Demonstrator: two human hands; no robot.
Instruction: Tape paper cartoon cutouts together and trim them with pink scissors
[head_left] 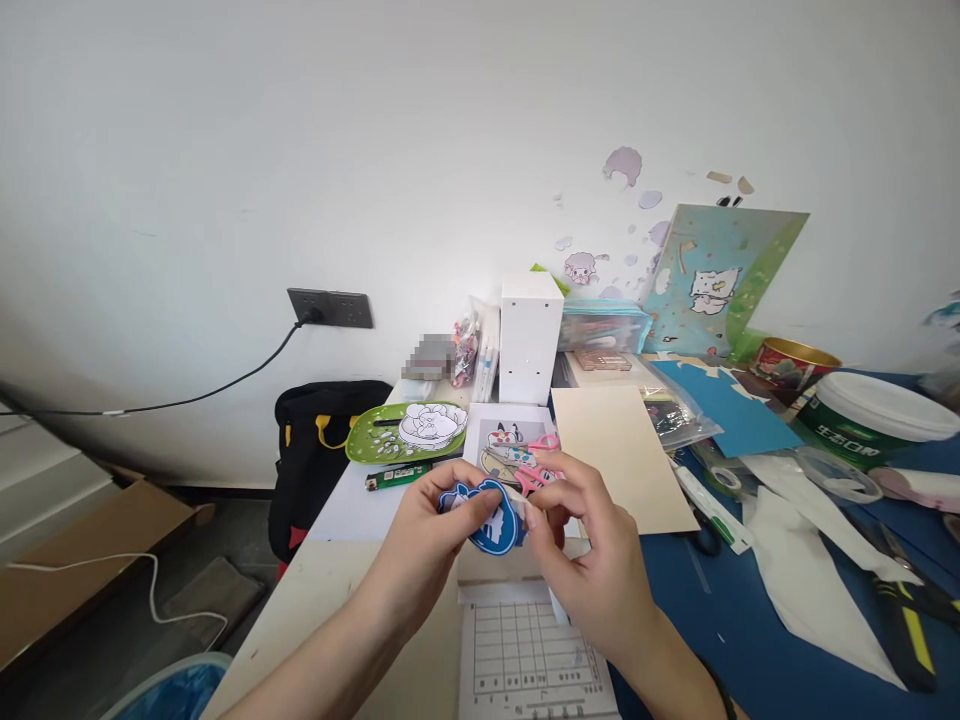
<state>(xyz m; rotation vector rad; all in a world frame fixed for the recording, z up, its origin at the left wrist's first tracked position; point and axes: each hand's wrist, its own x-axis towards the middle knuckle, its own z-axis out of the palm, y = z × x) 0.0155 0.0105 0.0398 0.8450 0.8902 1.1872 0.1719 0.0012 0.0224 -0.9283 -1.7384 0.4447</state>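
In front of me, above the table, my left hand (424,540) grips a blue paper cutout (501,530) with a rounded outline and white figures, its thumb pressed on the face. My right hand (592,545) is closed in a pinch at the cutout's right side, on a small white strip (516,496); whether the strip is joined to the cutout I cannot tell. Just behind the hands lie pink-handled scissors (531,480) on a sheet with coloured cartoon figures (501,437). A gridded paper form (517,650) lies below them.
Left of the hands are a green oval tray (364,437) with a white cutout and scraps, and a green utility knife (397,477). A cream sheet (626,460) lies to the right. Further right are a white-lidded tub (874,410) and yellow-black scissors (904,635).
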